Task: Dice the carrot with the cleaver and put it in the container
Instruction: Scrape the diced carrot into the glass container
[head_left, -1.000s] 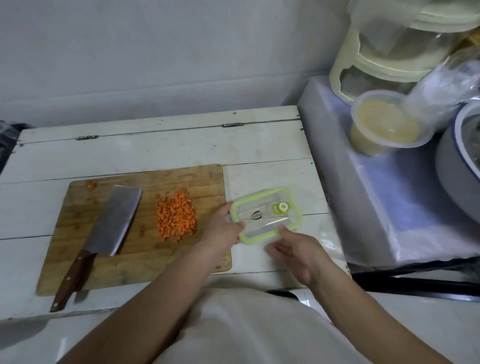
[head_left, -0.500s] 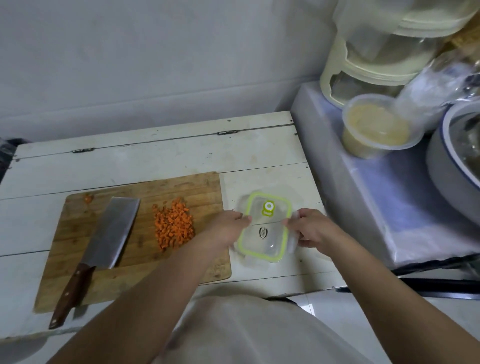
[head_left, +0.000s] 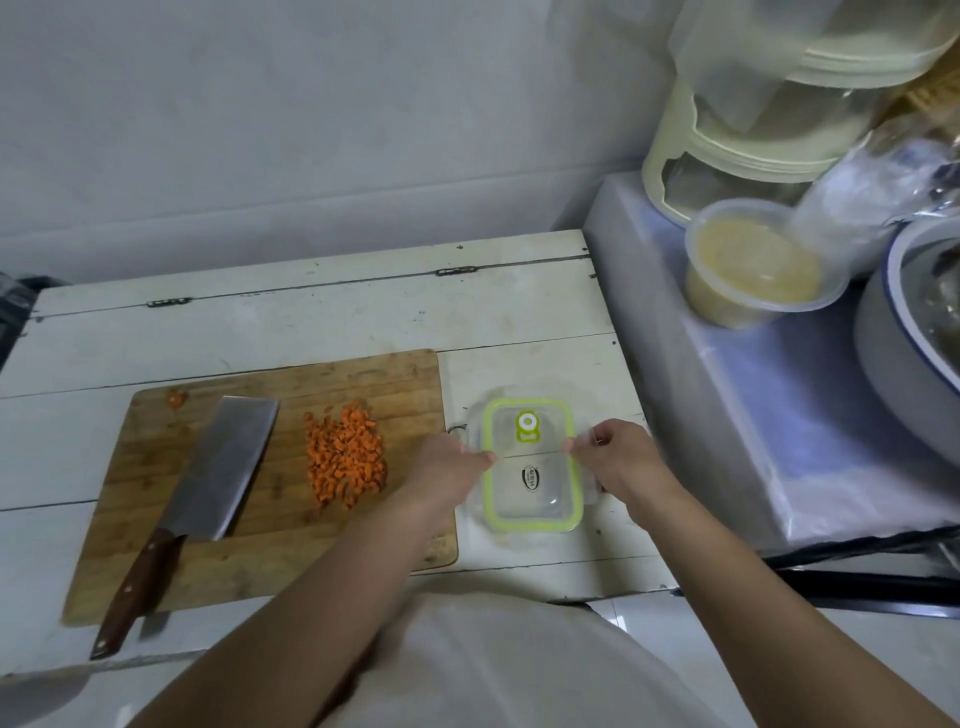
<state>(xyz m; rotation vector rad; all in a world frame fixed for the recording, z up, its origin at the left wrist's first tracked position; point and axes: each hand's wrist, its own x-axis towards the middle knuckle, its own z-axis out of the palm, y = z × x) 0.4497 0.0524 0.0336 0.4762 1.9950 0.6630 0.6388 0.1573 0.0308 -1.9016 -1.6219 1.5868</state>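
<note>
Cleaver (head_left: 223, 467) left of diced carrot (head_left: 345, 454) on board (head_left: 291, 551); container (head_left: 530, 467) right.

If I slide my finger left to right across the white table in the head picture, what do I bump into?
Cleaver → pile of diced carrot → left hand → lidded container → right hand.
</note>
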